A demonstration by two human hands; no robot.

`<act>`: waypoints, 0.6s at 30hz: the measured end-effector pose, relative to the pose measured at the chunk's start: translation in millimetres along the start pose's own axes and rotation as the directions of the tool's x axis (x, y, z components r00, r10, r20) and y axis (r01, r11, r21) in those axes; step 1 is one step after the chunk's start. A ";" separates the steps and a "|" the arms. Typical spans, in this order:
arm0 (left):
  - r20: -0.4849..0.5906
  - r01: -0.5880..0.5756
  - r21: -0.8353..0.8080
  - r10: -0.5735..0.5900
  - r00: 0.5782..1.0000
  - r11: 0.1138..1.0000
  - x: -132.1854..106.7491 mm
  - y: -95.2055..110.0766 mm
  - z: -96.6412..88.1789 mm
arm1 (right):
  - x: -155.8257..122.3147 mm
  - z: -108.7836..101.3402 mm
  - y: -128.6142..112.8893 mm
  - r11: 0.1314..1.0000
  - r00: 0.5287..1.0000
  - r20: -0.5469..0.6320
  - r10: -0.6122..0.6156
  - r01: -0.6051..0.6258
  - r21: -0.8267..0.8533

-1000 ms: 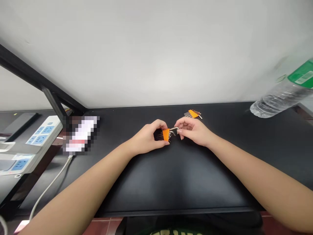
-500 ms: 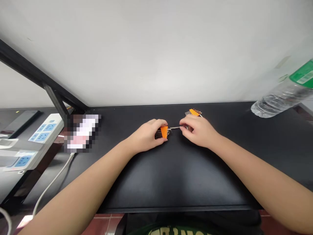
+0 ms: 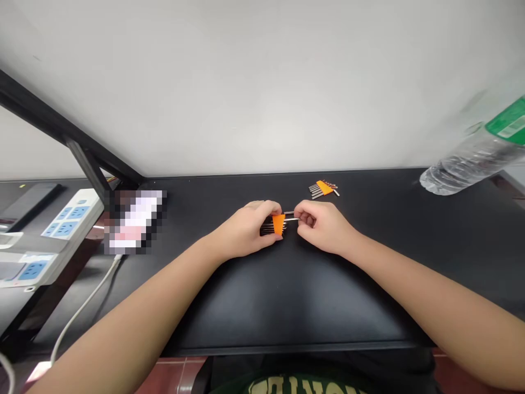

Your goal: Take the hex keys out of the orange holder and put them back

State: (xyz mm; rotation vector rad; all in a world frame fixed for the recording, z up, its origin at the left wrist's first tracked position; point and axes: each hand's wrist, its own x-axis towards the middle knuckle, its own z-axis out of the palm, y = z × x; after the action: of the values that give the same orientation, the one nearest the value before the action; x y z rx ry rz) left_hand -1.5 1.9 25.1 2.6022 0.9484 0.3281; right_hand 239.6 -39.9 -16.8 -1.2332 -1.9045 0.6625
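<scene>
My left hand [image 3: 250, 230] is closed round an orange hex key holder [image 3: 278, 224], thumb and fingers on its opposite edges. Several dark metal keys run through the holder, their ends lying inside my palm. My right hand [image 3: 324, 225] pinches a silver hex key [image 3: 291, 219] just right of the holder. The key's left end meets the holder; its right end is hidden in my fingers. Behind my right hand, a second orange holder [image 3: 325, 187] with several hex keys lies on the black table [image 3: 287, 295].
At the left lies a phone with a blurred screen [image 3: 137, 221], a white cable [image 3: 84, 312] plugged into it. Beyond it is a white power strip [image 3: 61, 235]. A clear bottle with a green label [image 3: 463, 167] stands at the right near the wall [image 3: 262, 93].
My right hand has shifted slightly left and toward me, closer to the holder. The second holder is now fully uncovered. My left hand keeps its hold.
</scene>
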 end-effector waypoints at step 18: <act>0.007 0.151 -0.009 -0.151 0.988 0.988 1.3 -16.3 -6.6 | 3.9 -22.4 8.7 0.836 0.995 -0.052 0.088 -0.102 -0.539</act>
State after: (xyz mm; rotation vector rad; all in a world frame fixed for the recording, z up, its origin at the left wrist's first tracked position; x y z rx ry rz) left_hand -12.1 16.0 24.7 2.5030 1.1319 0.2837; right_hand 261.5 -32.3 -9.2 -1.6827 -2.0944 0.1414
